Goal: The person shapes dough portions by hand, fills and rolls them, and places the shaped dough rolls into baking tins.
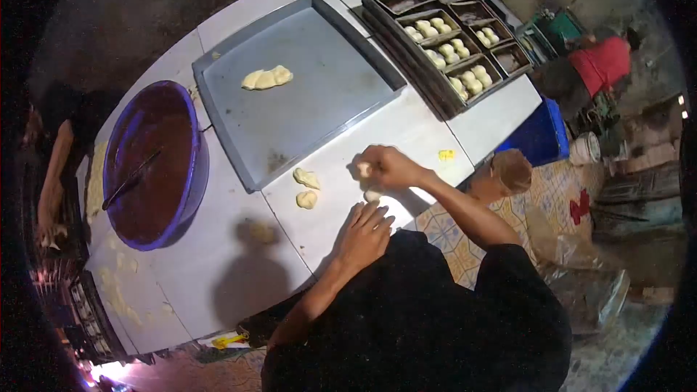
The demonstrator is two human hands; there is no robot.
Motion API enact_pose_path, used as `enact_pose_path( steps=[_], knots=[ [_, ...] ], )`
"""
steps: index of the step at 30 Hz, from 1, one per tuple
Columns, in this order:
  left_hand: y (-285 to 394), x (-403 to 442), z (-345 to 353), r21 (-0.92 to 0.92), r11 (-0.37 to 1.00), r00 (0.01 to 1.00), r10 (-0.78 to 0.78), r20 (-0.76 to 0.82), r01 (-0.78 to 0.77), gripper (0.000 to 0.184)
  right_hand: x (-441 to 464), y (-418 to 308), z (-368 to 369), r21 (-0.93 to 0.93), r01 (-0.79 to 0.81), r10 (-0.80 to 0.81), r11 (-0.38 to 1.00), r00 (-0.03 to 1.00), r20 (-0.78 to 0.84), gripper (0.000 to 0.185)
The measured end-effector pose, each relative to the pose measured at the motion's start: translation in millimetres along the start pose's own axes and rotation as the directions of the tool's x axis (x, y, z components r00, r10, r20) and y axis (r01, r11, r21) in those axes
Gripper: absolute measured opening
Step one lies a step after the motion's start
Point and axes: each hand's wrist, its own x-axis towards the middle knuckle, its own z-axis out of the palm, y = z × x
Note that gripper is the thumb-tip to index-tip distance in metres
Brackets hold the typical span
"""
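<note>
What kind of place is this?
Probably a small bakery: pale dough pieces lie on a white table, baking tins hold rounded dough balls, and there's a wide metal tray.

The right hand (393,168) partly hides a dough piece (364,170), leaving its grip unclear.

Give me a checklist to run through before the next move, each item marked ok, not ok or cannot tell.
1. Two loose dough pieces on the white table, apart from both hands: ok.
2. Right hand firmly gripping dough: cannot tell; its grip is partly hidden.
3. Left hand away from the purple bowl: ok.
4. All dough in the tins: not ok; a lump lies on the gray tray.
5. Tin compartments without dough available: ok, several.
</note>
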Motion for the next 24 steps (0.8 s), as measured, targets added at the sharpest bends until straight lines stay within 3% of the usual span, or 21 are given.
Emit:
enact_pose_path(
  steps=[1, 2, 4, 5, 7, 8, 11, 13, 15, 16, 18, 19, 20, 21, 22, 23, 24],
  knots=[
    [-1.1, -3.4, -2.4, -0.005, 1.0, 1.0, 0.007, 0.01, -0.007, 0.025, -3.2, -16.9, -1.3, -0.085, -0.029, 0.047, 0.996, 0.974, 0.22, 0.033],
    [-1.7, -7.2, -5.7, -0.049, 0.999, 0.998, -0.025, -0.049, 0.023, 0.022, -5.2, -3.9, 15.4, -0.105, 0.059, -0.024, 0.993, 0.951, 0.309, 0.036],
    [-3.6, -15.1, -12.2, -0.126, 0.986, 0.972, -0.135, -0.193, 0.111, 0.015, -27.2, 4.8, 29.5, -0.085, 0.096, -0.081, 0.992, 0.984, 0.157, 0.037],
    [-7.3, -22.5, -14.3, -0.151, 0.971, 0.95, -0.214, -0.225, 0.183, 0.014, -32.1, 3.5, 32.9, -0.081, 0.088, -0.075, 0.993, 0.985, 0.157, 0.037],
    [-18.8, -38.1, -10.0, -0.178, 0.943, 0.877, -0.329, -0.352, 0.282, 0.012, -40.4, -0.1, 36.9, -0.217, 0.018, -0.031, 0.976, 0.998, -0.057, 0.046],
    [-25.9, -45.4, -6.3, -0.181, 0.946, 0.886, -0.315, -0.339, 0.267, 0.012, -42.2, -10.5, 39.3, -0.22, 0.001, -0.018, 0.975, 0.997, -0.075, 0.046],
    [-31.3, -53.0, -0.8, -0.318, 0.862, 0.754, -0.502, -0.425, 0.394, 0.011, -41.4, -39.7, 65.6, -0.426, -0.196, 0.152, 0.883, 0.979, -0.134, 0.059],
    [-30.2, -52.5, 6.0, -0.305, 0.869, 0.747, -0.491, -0.448, 0.389, 0.012, -43.5, -34.7, 82.9, -0.41, -0.251, 0.217, 0.877, 0.968, -0.128, 0.033],
    [-31.0, -55.0, 15.0, -0.251, 0.88, 0.761, -0.475, -0.442, 0.404, 0.014, -45.8, -2.1, 85.5, -0.29, -0.156, 0.114, 0.944, 0.981, -0.157, 0.025],
    [-28.2, -56.4, 15.9, -0.24, 0.862, 0.753, -0.507, -0.419, 0.446, 0.014, -48.1, -21.2, 45.6, 0.01, -0.274, 0.274, 0.962, 0.958, -0.089, 0.022],
    [-33.4, -68.6, 22.7, -0.076, 0.868, 0.723, -0.453, -0.522, 0.49, 0.019, -56.8, -3.8, 1.4, 0.224, -0.137, 0.159, 0.965, 0.984, -0.08, 0.026],
    [-44.6, -68.6, 25.8, -0.065, 0.877, 0.724, -0.432, -0.537, 0.475, 0.019, -58.9, -13.1, -43.2, 0.361, -0.275, 0.29, 0.891, 0.957, 0.015, 0.029],
    [-53.0, -69.9, 28.3, -0.014, 0.854, 0.665, -0.415, -0.621, 0.52, 0.026, -65.1, 9.0, -69.5, 0.315, -0.234, 0.266, 0.92, 0.962, -0.062, 0.034],
    [-61.8, -73.3, 32.4, 0.028, 0.82, 0.598, -0.392, -0.7, 0.571, 0.036, -71.7, 29.2, -101.1, 0.216, -0.073, 0.126, 0.974, 0.961, -0.246, 0.042],
    [-73.0, -64.6, 34.7, 0.067, 0.779, 0.53, -0.359, -0.768, 0.624, 0.047, -77.1, 34.3, -157.7, 0.334, -0.216, 0.285, 0.918, 0.942, -0.175, 0.049],
    [-78.1, -51.5, 39.3, 0.088, 0.731, 0.453, -0.32, -0.832, 0.677, 0.059, -78.3, 32.5, -206.6, 0.251, -0.326, 0.384, 0.911, 0.893, -0.235, 0.05],
    [-79.6, -35.4, 37.1, 0.093, 0.729, 0.446, -0.308, -0.84, 0.678, 0.059, -79.6, 36.6, -252.5, 0.187, -0.318, 0.364, 0.93, 0.868, -0.336, 0.048]
  ],
)
